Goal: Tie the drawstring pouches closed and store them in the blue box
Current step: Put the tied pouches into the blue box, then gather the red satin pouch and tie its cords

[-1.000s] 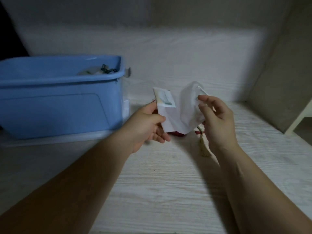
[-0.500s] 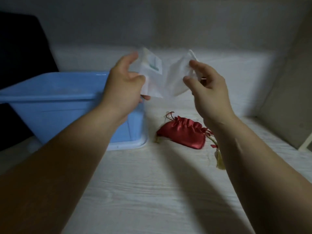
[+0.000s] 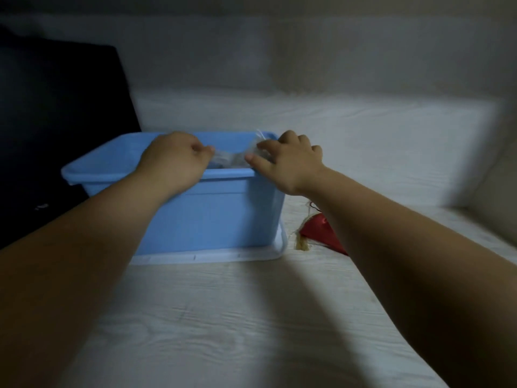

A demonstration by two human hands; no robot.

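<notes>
Ok so from my end, far left there's a big dark shape [image 3: 56, 130] standing at the back, too murky for me to say what it is. Next to it the blue box [image 3: 218, 217] sits on the pale wood-grain bench [image 3: 223, 317], and it's parked on a white tray-like base [image 3: 212, 258] that sticks out along the front and at the right corner. Both arms reach over the near rim. My left hand [image 3: 179, 158] is above the box opening with the fingers curled in tight, and they look pinched on the left end of a pale pouch [image 3: 233, 160]. That pouch is down in the top of the box, right behind the near rim, strung between the two hands. It's pretty blurred and greyish in this light, with a thin white thread poking up near the back right corner. My right hand [image 3: 288, 161] is at the pouch's right end, fingers spread and only half bent, thumb stuck out along the rim. Honestly I can't tell if it's actually gripping the fabric or just resting on it. Just right of the box, on the bench, there's a yellowish tassel [image 3: 302, 243], and beside that a red pouch [image 3: 319, 229] lying mostly hidden under my right forearm.
</notes>
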